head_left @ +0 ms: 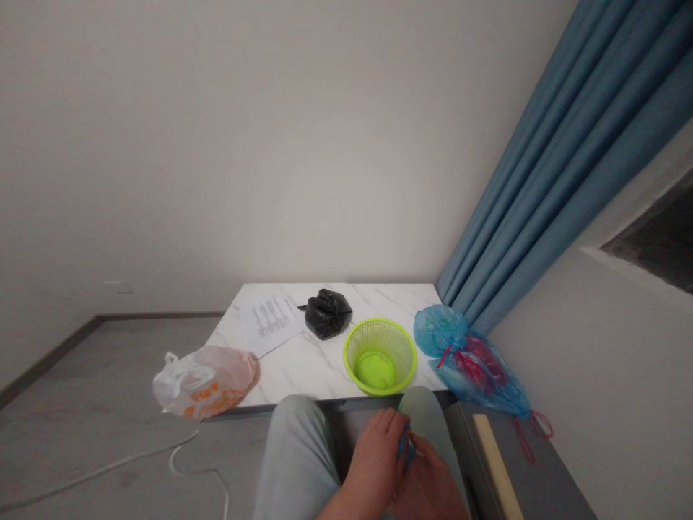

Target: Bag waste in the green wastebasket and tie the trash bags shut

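Observation:
My left hand (372, 459) and my right hand (426, 485) are together above my knees, below the table's front edge. Between them is a small crumpled piece of blue plastic (404, 444), mostly hidden by my fingers. My left hand grips it from the left, and my right fingers press on it from below and to the right. Its full shape cannot be seen. My light grey trousers (295, 455) fill the space under both hands.
A white marble-look table (325, 372) holds a printed sheet, a black knotted bag, and a lime-green basket. A blue bag with red ties (476, 368) rests on its right end, and a white-orange bag (206, 381) hangs at left. A blue curtain and wall stand right.

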`<state>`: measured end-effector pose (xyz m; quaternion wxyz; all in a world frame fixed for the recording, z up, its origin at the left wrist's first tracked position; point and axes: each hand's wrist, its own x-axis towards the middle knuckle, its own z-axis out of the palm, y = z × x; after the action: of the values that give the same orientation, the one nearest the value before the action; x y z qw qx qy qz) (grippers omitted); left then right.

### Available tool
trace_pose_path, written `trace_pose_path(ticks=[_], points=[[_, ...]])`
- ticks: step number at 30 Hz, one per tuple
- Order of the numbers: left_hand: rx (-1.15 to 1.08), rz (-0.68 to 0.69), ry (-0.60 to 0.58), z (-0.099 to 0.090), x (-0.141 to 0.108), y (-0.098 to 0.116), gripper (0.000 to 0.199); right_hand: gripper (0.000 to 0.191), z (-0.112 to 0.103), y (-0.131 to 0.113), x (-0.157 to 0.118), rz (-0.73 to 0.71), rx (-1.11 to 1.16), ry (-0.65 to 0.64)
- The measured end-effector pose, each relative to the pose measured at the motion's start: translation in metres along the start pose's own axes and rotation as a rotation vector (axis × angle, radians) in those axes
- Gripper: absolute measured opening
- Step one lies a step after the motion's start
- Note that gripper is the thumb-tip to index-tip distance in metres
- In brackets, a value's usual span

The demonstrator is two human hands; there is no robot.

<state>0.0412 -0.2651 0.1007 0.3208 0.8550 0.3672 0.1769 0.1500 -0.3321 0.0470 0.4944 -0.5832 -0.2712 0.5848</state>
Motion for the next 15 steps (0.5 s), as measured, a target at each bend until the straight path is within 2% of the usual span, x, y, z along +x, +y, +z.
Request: trace_pose_path(ticks=[2, 4, 7, 9, 11, 13, 15], points=[[-0.018, -0.045, -0.018, 0.004, 0.000, -0.004, 0.035, 0.030, 0.001, 0.002, 0.000, -0.038, 0.022, -0.008], [-0.056, -0.011, -0.069, 0.005, -0.004, -0.008, 0.047, 0.028, 0.002, 0.006, 0.002, -0.043, 0.132, -0.016], [-0.204, 0.090, -0.169, 0.003, -0.011, -0.013, 0.069, 0.030, 0.003, 0.012, 0.007, 0.039, 0.335, -0.054], [-0.333, 0.093, -0.191, 0.000, -0.011, -0.022, 0.077, 0.032, -0.001, 0.013, 0.008, 0.095, 0.427, 0.005], [-0.423, 0.008, -0.113, -0.003, 0.000, -0.038, 0.070, 0.039, -0.009, 0.013, 0.007, 0.124, 0.506, 0.147], [-0.414, -0.152, 0.124, -0.006, 0.021, -0.061, 0.050, 0.045, -0.021, 0.013, 0.007, 0.124, 0.559, 0.276], [-0.290, -0.308, 0.327, -0.009, 0.048, -0.088, 0.044, 0.049, -0.034, 0.015, 0.009, 0.110, 0.561, 0.358]])
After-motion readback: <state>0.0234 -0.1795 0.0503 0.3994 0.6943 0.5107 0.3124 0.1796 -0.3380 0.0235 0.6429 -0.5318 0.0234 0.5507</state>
